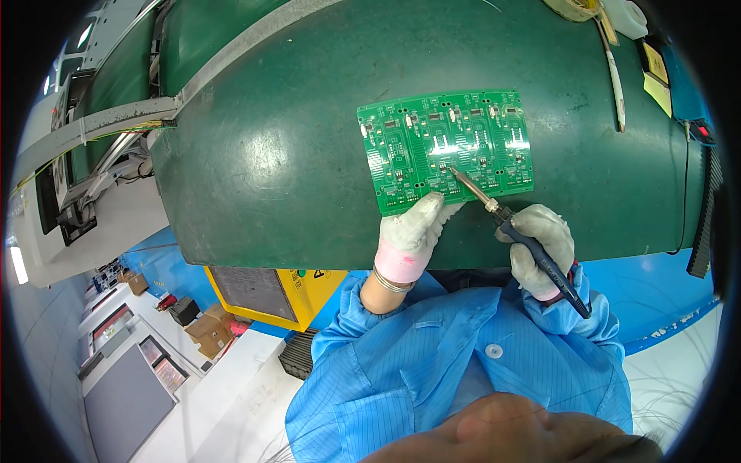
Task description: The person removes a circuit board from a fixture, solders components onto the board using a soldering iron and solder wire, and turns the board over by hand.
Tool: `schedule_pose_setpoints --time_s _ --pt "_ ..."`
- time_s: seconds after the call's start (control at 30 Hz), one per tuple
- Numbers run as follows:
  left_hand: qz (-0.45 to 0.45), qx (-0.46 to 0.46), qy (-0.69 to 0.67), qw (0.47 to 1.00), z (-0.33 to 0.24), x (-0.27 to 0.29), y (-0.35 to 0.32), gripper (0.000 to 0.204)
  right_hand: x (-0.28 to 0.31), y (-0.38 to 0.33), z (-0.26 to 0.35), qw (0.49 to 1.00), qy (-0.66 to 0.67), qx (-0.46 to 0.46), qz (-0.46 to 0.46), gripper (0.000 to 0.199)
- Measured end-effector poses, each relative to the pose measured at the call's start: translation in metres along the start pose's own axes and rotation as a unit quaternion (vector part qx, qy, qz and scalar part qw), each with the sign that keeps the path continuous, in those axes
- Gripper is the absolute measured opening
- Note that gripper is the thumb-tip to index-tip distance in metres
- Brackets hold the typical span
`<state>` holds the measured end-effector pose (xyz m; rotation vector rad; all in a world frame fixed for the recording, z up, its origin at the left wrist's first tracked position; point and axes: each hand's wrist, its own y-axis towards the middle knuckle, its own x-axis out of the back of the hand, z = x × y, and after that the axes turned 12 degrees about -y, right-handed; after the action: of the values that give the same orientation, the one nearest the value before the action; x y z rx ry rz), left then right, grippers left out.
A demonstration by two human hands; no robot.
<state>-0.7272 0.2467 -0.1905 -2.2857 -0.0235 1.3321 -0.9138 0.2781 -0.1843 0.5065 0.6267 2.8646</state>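
Observation:
A green printed circuit board panel (421, 143), dotted with small parts, lies on the green work mat. My left hand (411, 234), in a white and pink glove, grips its near edge, thumb on top and the other fingers partly hidden beneath. Closed around the dark blue handle of a soldering iron (546, 265) is my gloved right hand (543, 243). The iron slants up and left, its metal tip at small parts in the lower middle of the board. Whether the tip touches them is too small to tell.
A brush (615, 89) lies at the far right, near a round yellowish container (573, 8) and a white bottle (627, 17). A blue device (689, 85) with a red display stands at the right edge. A grey metal rail (224, 54) borders the mat (270, 162) at left.

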Motion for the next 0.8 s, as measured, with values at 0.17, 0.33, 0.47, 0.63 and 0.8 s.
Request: schedule_pose_setpoints --time_s 0.17,0.33,0.47,0.63,0.8 --pt "0.001 0.001 -0.009 1.0 0.0 0.004 0.001 0.029 0.0 0.001 -0.001 1.0 -0.02 0.021 0.0 0.022" --pt "0.011 0.001 -0.02 1.0 0.001 0.003 0.001 0.029 0.001 0.0 -0.002 0.998 -0.045 0.045 -0.006 0.021" --pt "0.012 -0.002 -0.005 1.0 0.001 0.001 0.001 0.029 0.0 -0.001 -0.001 0.997 -0.026 0.052 -0.059 0.021" --pt "0.024 0.003 0.002 1.0 0.001 0.004 0.001 0.029 0.003 -0.001 0.0 0.997 -0.028 0.047 -0.046 0.02" --pt "0.015 0.0 -0.03 0.999 0.001 0.004 0.0 0.034 0.01 -0.003 -0.001 0.998 0.017 -0.034 -0.056 0.023"
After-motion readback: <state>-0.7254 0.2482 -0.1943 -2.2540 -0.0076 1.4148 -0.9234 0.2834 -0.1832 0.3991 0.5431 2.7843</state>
